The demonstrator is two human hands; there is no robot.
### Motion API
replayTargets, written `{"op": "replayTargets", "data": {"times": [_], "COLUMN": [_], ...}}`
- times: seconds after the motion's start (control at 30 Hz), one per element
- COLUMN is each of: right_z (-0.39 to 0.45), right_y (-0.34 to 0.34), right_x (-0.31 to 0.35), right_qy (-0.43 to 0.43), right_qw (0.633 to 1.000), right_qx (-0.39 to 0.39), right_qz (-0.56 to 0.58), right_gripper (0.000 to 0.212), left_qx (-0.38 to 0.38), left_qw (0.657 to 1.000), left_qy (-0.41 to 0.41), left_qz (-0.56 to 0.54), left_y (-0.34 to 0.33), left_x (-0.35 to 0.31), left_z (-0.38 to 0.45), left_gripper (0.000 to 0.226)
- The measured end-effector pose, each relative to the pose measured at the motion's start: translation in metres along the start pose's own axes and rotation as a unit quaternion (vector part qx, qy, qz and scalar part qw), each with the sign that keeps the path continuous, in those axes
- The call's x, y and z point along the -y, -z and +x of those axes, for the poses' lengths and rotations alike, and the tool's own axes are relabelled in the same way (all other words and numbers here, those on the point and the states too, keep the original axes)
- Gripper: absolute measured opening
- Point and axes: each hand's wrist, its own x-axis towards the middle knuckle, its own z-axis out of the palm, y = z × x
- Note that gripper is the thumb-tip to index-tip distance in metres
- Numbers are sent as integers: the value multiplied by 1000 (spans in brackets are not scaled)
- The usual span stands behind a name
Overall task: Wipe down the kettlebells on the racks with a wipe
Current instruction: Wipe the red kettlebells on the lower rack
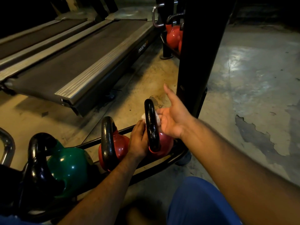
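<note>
A red kettlebell [165,143] with a black handle [151,125] sits at the right end of a low black rack [177,155]. A white wipe [158,120] is wrapped around the far side of that handle. My left hand [138,140] grips the wipe's left end against the handle. My right hand [172,120] is just right of the handle, palm showing and thumb stretched up, fingertips touching the wipe's right end. To the left on the rack stand a second red kettlebell [119,146] and a green one [69,168].
A black kettlebell [39,172] is at the rack's left end. A black upright post [199,54] rises just behind my right hand, with more red kettlebells [172,35] on a rack beyond. Treadmills [78,62] lie at left. Worn concrete floor [253,88] spreads right. My blue-clad knee [199,203] is below.
</note>
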Motion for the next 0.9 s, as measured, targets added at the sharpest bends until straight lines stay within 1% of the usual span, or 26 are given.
{"op": "replayTargets", "data": {"times": [0.07, 0.1, 0.2, 0.27, 0.33, 0.4, 0.47, 0.53, 0.6, 0.67, 0.7, 0.77, 0.83, 0.9], "right_z": [10, 13, 6, 6, 11, 17, 21, 26, 28, 28, 27, 26, 29, 36], "right_y": [-6, -8, -5, -3, -8, -19, -27, -30, -26, -19, -16, -10, -7, -6], "right_x": [0, -5, -17, -3, 19, 33, 32, 25, 19, 15, 15, 16, 15, 10], "right_qy": [25, 24, -15, -21, 17, 45, 45, 55, 53, 27, 11, -9, 0, 14], "right_qw": [999, 999, 999, 998, 998, 996, 996, 994, 994, 996, 998, 997, 991, 986], "right_qx": [-28, -24, -1, -18, -58, -80, -77, -80, -87, -76, -67, -57, -59, -61], "right_qz": [32, 33, -29, -49, -5, 4, -23, -46, -41, -23, -12, 44, 121, 156], "right_gripper": [109, 107, 98, 101, 105, 107, 109, 102, 99, 101, 103, 118, 135, 140], "left_qx": [-1, 5, 22, 10, -3, -7, -14, -13, -13, -11, -9, -7, -6, -8], "left_qw": [1000, 1000, 999, 1000, 1000, 1000, 1000, 1000, 1000, 1000, 1000, 1000, 1000, 1000], "left_qy": [12, 16, 30, 9, 0, -4, -10, -20, -21, -25, -25, -24, -23, -21], "left_qz": [-8, -8, -20, -6, -1, 2, 14, 16, 11, 6, 4, 2, 2, -3], "left_y": [-1, 0, 1, 2, 2, 3, 3, 3, 4, 4, 4, 4, 4, 3], "left_x": [4, 7, 14, 3, -3, -5, -4, -6, -10, -10, -11, -10, -8, -6], "left_z": [-1, -1, -3, -4, -3, -1, -1, -1, -2, -2, -2, -3, -2, -2], "left_gripper": [33, 33, 41, 35, 29, 28, 30, 31, 29, 27, 28, 28, 28, 27]}}
